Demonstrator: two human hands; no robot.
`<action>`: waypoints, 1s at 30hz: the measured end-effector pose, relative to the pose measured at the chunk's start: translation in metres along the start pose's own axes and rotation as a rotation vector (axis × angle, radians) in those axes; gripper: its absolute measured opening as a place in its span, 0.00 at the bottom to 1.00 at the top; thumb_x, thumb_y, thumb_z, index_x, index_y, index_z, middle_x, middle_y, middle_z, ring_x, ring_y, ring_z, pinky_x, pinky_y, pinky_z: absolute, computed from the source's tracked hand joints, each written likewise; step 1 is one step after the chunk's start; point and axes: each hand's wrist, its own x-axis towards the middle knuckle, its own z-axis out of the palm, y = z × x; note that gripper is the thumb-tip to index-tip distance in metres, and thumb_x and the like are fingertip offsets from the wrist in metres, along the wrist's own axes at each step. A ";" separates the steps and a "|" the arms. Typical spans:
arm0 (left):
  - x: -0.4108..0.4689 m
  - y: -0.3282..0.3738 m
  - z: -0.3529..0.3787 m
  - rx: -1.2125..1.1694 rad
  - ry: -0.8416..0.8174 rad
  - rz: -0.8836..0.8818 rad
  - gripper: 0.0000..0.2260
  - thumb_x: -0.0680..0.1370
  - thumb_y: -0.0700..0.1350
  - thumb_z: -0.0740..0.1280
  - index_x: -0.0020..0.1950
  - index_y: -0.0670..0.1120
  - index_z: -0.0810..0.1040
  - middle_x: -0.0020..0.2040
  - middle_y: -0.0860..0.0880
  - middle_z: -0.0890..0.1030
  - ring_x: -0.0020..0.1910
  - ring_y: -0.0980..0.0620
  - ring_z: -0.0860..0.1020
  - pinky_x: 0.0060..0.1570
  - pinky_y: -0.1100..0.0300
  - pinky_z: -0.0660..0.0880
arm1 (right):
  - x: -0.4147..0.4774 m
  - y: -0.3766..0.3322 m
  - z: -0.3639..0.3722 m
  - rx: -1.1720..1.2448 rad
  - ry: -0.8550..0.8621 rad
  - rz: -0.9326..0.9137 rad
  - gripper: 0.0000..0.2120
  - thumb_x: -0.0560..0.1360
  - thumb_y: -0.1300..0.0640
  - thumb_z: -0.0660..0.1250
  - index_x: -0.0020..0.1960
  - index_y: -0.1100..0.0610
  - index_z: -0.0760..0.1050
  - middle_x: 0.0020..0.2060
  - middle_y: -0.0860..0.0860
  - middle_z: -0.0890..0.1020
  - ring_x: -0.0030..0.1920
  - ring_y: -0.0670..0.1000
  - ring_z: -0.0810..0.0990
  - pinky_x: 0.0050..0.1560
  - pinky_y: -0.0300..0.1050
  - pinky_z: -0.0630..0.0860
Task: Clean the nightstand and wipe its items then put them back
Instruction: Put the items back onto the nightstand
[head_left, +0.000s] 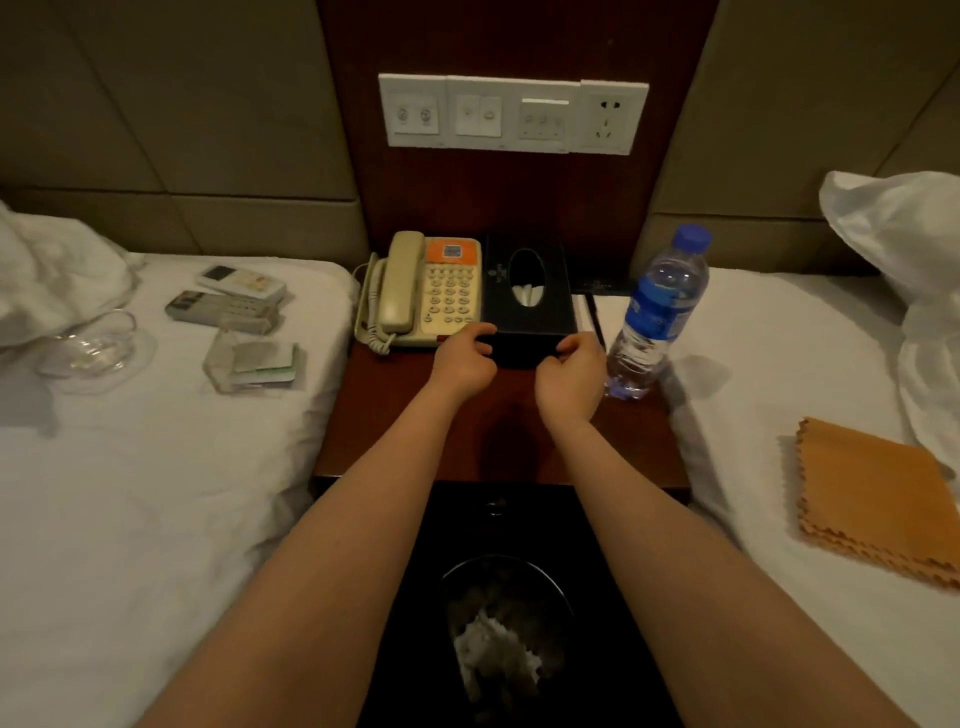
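Observation:
A black tissue box (527, 291) stands at the back middle of the dark wooden nightstand (415, 441). My left hand (464, 358) grips its near left corner and my right hand (574, 370) grips its near right corner. A beige telephone (421, 291) sits just left of the box. A clear water bottle with a blue label (657, 312) stands at the right. A white notepad with a pen (602, 312) lies between box and bottle. A folded orange cloth (878, 501) rests on the right bed.
On the left bed lie two remote controls (228, 299), a clear acrylic card holder (252, 364) and a glass ashtray (96, 348). A black waste bin with crumpled paper (501, 629) stands below the nightstand's front. A switch panel (511, 114) is on the wall behind.

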 end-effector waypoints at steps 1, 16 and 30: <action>-0.002 -0.007 -0.015 0.007 0.049 -0.002 0.23 0.75 0.31 0.58 0.68 0.45 0.69 0.62 0.43 0.76 0.59 0.45 0.75 0.45 0.61 0.69 | -0.007 -0.009 0.012 0.001 -0.060 -0.020 0.08 0.72 0.68 0.61 0.49 0.59 0.71 0.53 0.56 0.75 0.52 0.56 0.75 0.45 0.43 0.68; -0.028 -0.113 -0.179 0.110 0.714 -0.194 0.20 0.74 0.40 0.65 0.66 0.45 0.70 0.66 0.40 0.69 0.64 0.41 0.69 0.62 0.54 0.66 | -0.102 -0.107 0.180 -0.032 -0.836 0.079 0.11 0.76 0.62 0.58 0.35 0.59 0.69 0.36 0.56 0.73 0.43 0.55 0.73 0.42 0.48 0.73; -0.012 -0.152 -0.187 0.010 0.541 -0.120 0.31 0.70 0.50 0.73 0.69 0.45 0.66 0.61 0.42 0.76 0.60 0.43 0.75 0.54 0.55 0.71 | -0.104 -0.119 0.233 0.179 -0.821 0.362 0.09 0.74 0.69 0.56 0.37 0.61 0.69 0.30 0.57 0.72 0.29 0.53 0.70 0.29 0.44 0.65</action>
